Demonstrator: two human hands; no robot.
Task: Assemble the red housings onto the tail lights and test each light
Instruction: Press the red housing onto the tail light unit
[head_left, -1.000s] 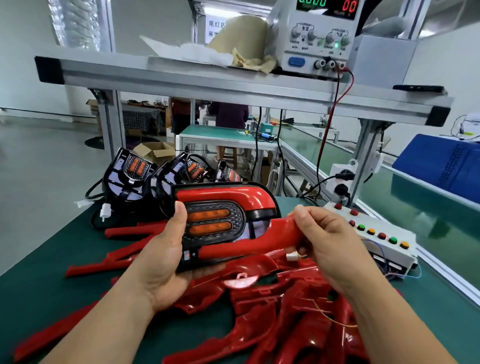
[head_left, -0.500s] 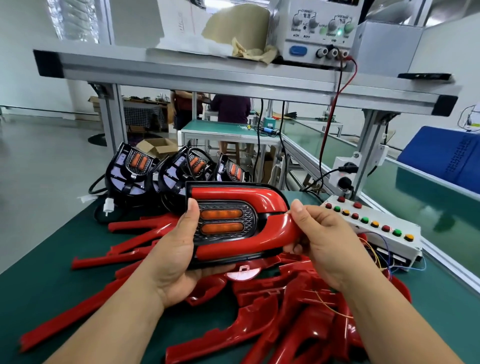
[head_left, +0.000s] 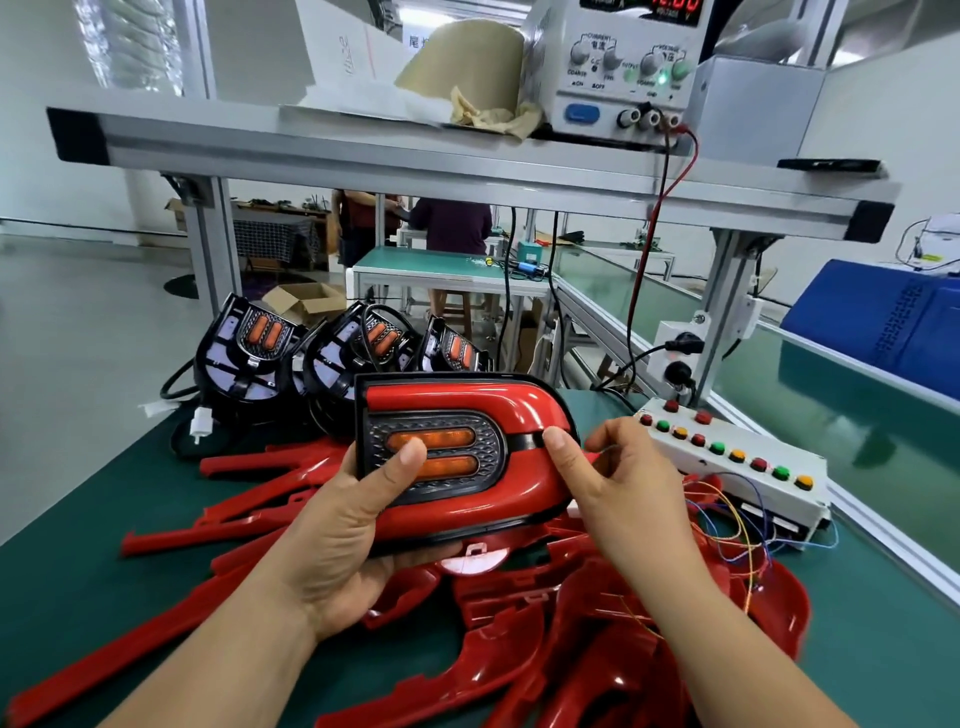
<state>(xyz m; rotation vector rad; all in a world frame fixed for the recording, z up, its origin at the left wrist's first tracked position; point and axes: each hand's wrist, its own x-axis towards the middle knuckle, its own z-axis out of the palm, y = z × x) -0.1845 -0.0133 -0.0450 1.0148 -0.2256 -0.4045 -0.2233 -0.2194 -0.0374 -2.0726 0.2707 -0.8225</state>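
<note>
Holding tail light (head_left: 483, 431): my left hand (head_left: 337, 525) cradles it from below, thumb on the orange lens, raised above the surface (head_left: 78, 597) and facing me, likely for checking.
Red housing (head_left: 519, 410): seated around the lens; my right hand (head_left: 618, 483) pinches its curved end, thumb at the black seam, seemingly pressing it home.
Fingers (head_left: 558, 441): both hands grasping, neither released.

The tail light (head_left: 457, 452) is recorded with a red housing (head_left: 447, 397), two orange lenses (head_left: 441, 439) and a black mesh-patterned surround. Behind it, bare tail lights (head_left: 249, 353) are noted as black (boards pale lilac). Right of it, red, green and yellow buttons (head_left: 717, 448) are seen on a white button box (head_left: 779, 499). The mat (head_left: 104, 597) beneath is dark green.
</note>
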